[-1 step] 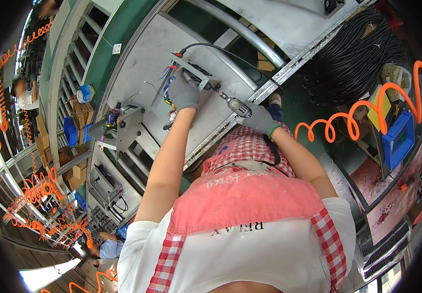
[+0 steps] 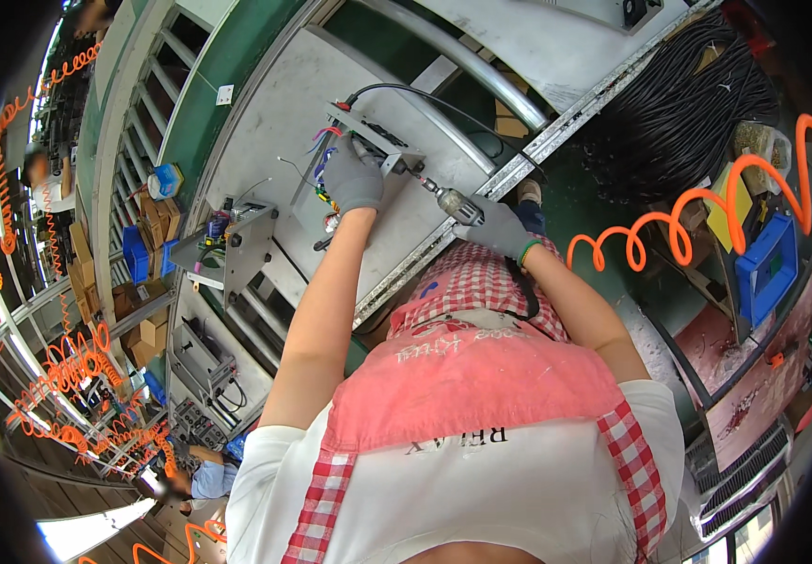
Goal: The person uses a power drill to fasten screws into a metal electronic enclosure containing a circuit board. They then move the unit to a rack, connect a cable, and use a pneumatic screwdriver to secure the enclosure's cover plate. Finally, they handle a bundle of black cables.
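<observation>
My left hand (image 2: 352, 177), in a grey glove, is closed on a grey metal chassis (image 2: 385, 141) that lies on a flat metal plate (image 2: 434, 167). Its fingertips are partly hidden. Coloured wires (image 2: 323, 174) stick out beside the hand. Gripped in my gloved right hand (image 2: 498, 230) is a grey metal power screwdriver (image 2: 460, 205). Its bit points at the chassis's near end panel, at or very close to it; contact cannot be made out. A black cable (image 2: 396, 86) with a red part at its end runs from the chassis's far end.
Another open metal chassis (image 2: 241, 246) with wiring stands to the left. At the right are bundled black cables (image 2: 678, 113), a coiled orange hose (image 2: 655, 226) and a blue bin (image 2: 768, 268). A metal rail (image 2: 556, 136) edges the line. Other people are at the far left.
</observation>
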